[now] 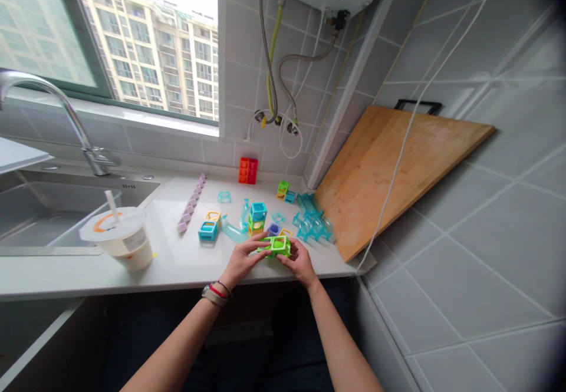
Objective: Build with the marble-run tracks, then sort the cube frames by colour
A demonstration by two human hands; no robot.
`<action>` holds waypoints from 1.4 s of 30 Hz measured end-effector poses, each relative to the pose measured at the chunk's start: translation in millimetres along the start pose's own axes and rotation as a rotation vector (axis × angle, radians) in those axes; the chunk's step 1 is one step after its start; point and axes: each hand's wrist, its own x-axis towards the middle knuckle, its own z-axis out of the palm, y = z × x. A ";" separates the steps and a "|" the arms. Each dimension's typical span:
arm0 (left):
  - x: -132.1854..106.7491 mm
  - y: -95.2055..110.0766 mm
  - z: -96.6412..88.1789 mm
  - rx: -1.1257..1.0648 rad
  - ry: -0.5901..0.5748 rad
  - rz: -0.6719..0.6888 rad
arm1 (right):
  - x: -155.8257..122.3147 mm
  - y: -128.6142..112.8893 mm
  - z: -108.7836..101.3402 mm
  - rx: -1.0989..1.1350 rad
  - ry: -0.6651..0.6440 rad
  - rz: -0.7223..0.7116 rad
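Note:
Both hands grip a piece made of green plastic cube blocks [279,244] above the counter's front edge. My left hand [243,258] closes on its left end, and my right hand [301,261] has the right end between thumb and fingers. Just behind stands an upright stack of blue and yellow-green cube blocks [258,211]. A purple block [274,229] lies partly hidden behind the green piece. To the left sit a blue cube block [208,230] and a yellow one [213,217], touching. Clear teal track pieces [312,226] are heaped at the right.
A lidded drink cup with a straw [132,241] stands left, beside the sink [57,203]. A lilac strip [191,203] lies on the counter. Red-orange blocks [248,171] and green-blue blocks [283,190] stand farther back. A wooden board [398,168] leans on the right wall.

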 end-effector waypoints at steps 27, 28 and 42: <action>0.7 4.9 -0.9 0.060 0.037 0.050 | 0.3 2.2 0.2 0.019 0.024 -0.001; 0.4 4.7 -0.8 0.055 0.038 0.044 | 0.2 2.1 0.3 0.018 0.026 0.000; -15.3 26.0 1.5 -0.118 0.313 -0.089 | -0.2 -1.3 1.3 0.019 0.053 -0.010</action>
